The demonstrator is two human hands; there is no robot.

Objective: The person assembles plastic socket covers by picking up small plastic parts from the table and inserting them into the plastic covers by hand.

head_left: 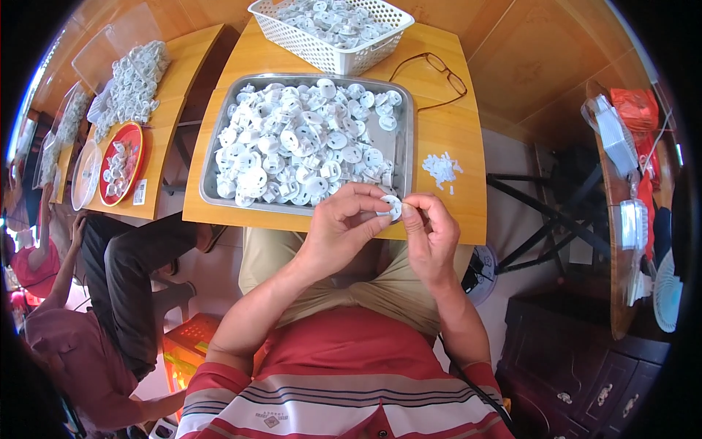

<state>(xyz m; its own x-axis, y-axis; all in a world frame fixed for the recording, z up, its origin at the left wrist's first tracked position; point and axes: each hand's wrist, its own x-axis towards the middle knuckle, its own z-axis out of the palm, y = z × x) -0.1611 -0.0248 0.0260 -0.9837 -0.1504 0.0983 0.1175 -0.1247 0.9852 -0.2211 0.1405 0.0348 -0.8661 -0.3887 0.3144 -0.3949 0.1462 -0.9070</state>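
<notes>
Just over the table's near edge, my left hand [342, 225] pinches a round white plastic part [393, 208] with slots in its face, thumb and fingertips on its left side. At the part's right rim is my right hand [433, 235], thumb and forefinger pressed together; whatever lies between those tips is hidden. Beyond my hands, a shallow metal tray [404, 143] holds a heap of similar white parts [292, 143], lying at all angles. To the tray's right, a small pile of tiny white plastic pieces [442, 168] rests on the wooden table [457, 208].
A white perforated basket [351, 62] full of white parts stands behind the tray, with eyeglasses [441, 67] beside it. At left, another table [170, 110] bears more parts and a red bowl [137, 146]; a person [80, 344] sits there. A side table [618, 285] stands right.
</notes>
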